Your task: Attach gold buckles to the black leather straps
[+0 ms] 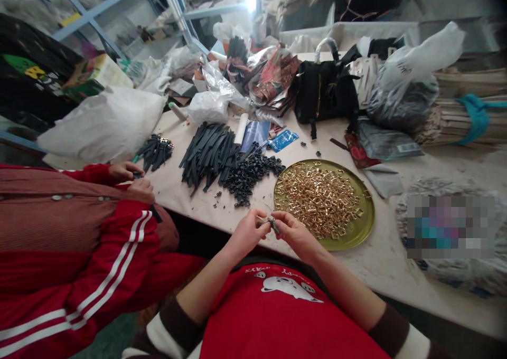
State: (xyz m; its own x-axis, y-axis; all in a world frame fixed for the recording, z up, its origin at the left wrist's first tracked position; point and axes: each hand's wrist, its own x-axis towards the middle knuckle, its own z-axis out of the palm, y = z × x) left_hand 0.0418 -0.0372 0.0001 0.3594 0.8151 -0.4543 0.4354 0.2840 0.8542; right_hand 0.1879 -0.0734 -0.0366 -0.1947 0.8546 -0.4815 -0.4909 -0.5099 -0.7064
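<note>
My left hand (pixel 250 230) and my right hand (pixel 292 231) meet at the table's front edge, fingers pinched. Between them is a small dark strap piece (pixel 273 225), which both hands grip; its details are too small to make out. Just right of my hands stands a round gold tray (pixel 366 224) full of small gold metal buckles (pixel 320 198). Beyond my left hand lies a heap of small black loops (pixel 247 177), beside a pile of dark flat straps (pixel 206 150).
A co-worker's hands (pixel 138 182) hold a small dark piece at the left, near finished-looking straps with metal ends (pixel 155 152). A black handbag (pixel 327 92), plastic bags (pixel 407 84) and a tied bundle of strips (pixel 455 116) line the back of the table (pixel 396 264).
</note>
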